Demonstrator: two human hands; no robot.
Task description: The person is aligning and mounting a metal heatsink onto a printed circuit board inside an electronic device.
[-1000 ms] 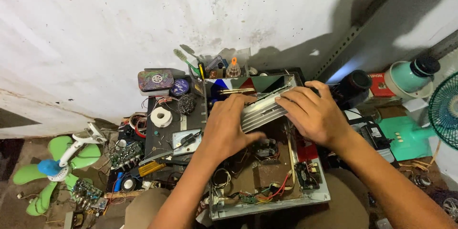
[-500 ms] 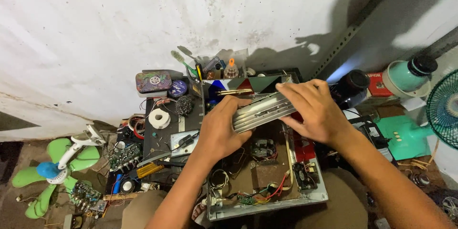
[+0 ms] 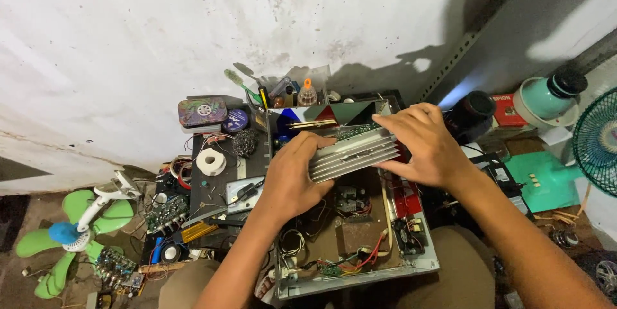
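Head view, hands: both are on the finned metal block [image 3: 355, 153], one at each end.
Left hand [image 3: 292, 177]: fingers curled around the block's left end, holding it.
Right hand [image 3: 425, 143]: spread over the block's right end, fingers gripping its far edge.
Finned metal block: silver, ribbed, tilted up to the right, held over the far half of the open metal case [image 3: 360, 270].
Open metal case: lid off, sitting near the person's knees; red and black wires [image 3: 360, 259] and a small fan [image 3: 410, 228] show inside.
Left of the case: a roll of white tape [image 3: 210, 161] on a dark board, a round blue tin [image 3: 235, 120] beyond it.
Far left, on the floor: a green and white fan [image 3: 71, 235].
Right side: a teal fan [image 3: 598, 142] at the edge, a black jar [image 3: 474, 115] near the right hand.
Behind: a stained white wall [image 3: 160, 32].
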